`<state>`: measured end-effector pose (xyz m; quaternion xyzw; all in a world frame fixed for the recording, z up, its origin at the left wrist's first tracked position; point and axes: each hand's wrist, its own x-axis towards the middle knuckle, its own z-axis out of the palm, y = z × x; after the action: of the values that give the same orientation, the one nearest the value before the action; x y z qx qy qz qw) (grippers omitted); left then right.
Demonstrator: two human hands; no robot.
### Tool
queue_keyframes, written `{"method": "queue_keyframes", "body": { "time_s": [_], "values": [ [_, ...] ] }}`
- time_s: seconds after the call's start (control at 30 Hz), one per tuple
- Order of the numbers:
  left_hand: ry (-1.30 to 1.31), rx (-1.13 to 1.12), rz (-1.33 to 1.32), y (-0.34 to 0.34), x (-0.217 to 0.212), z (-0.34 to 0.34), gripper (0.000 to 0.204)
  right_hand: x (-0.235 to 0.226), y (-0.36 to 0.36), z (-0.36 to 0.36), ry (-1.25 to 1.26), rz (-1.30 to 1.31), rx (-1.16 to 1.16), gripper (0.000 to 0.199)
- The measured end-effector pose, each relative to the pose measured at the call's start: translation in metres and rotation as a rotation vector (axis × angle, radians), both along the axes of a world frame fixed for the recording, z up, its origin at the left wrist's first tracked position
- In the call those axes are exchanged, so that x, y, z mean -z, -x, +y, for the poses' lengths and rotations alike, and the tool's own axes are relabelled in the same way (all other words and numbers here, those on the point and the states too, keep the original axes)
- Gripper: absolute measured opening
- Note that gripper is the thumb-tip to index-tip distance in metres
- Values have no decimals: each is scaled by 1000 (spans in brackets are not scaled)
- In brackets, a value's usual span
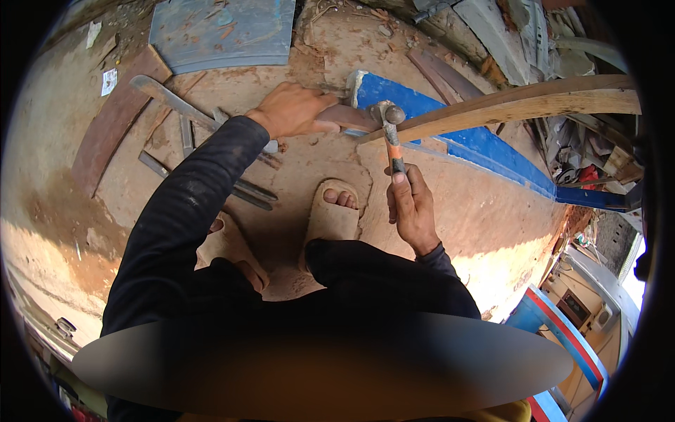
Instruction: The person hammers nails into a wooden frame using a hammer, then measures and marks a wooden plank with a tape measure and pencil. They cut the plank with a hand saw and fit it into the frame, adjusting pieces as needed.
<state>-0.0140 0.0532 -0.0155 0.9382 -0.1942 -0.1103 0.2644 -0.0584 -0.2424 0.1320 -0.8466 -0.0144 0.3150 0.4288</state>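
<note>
My right hand [411, 207] grips the black and orange handle of a ball-peen hammer [393, 144]. The hammer's metal head is up against, or just above, the near end of a long curved wooden plank [506, 107]. My left hand [294, 109] is pressed down with its fingers around a short reddish-brown piece of wood [349, 117], whose end meets the plank close to the hammer head. Beneath these a blue-painted board [401, 95] slants off to the right. Whether the hammer head touches the wood I cannot tell.
Left of my forearm lie a curved brown plank [116, 126], a long flat blade [172, 100] and dark metal bars [253, 195]. A grey-blue sheet [221, 35] is on the ground ahead. Scrap wood [492, 35] is piled at the far right. My sandalled feet [330, 214] are below.
</note>
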Motion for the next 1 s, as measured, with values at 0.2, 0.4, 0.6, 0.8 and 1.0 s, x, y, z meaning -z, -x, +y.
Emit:
{"method": "queue_keyframes", "body": {
  "time_s": [0.2,0.4,0.6,0.8,1.0],
  "values": [
    [15,-2,51,-1,-1,-1,65,25,-7,17,94,-119,-138,44],
    [-19,1,80,-1,-1,-2,66,24,-14,26,175,-64,-161,45],
    [3,2,61,-1,1,-2,65,-13,-11,22,-94,-1,63,49],
    [-18,17,79,-1,-3,-1,66,-21,-8,29,-88,-78,29,54],
    [2,-3,34,0,-4,0,63,-24,-16,44,33,126,97,57]
  ]
}}
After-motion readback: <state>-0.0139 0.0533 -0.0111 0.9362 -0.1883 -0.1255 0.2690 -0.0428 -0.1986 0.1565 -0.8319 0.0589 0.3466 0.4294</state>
